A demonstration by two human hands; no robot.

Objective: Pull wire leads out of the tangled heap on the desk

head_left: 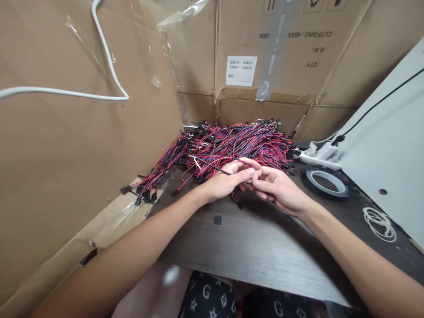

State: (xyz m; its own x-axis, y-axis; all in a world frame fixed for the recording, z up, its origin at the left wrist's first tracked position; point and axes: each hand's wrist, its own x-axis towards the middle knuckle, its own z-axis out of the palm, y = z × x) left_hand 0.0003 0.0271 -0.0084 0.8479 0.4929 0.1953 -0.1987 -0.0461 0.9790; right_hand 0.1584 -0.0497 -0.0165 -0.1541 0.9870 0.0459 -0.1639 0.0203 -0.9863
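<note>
My left hand point(225, 182) and my right hand point(276, 187) meet above the dark wooden table point(251, 247), fingers pinched together. Between them they hold a small bunch of red and black wires point(243, 162). A thin black cable tie point(212, 165) sticks out to the left from my left hand's fingers. Just behind the hands lies a big heap of red, black and blue wire leads point(238, 143) with black connectors. A smaller bundle of the same leads point(155, 174) trails off to the left over the table's edge.
Cardboard boxes wall in the left point(66, 168) and the back point(265, 57). A roll of tape point(326, 182) lies at the right, with a white device point(323, 154) behind it and a white panel point(391, 163). A white cable point(106, 57) hangs over the left box.
</note>
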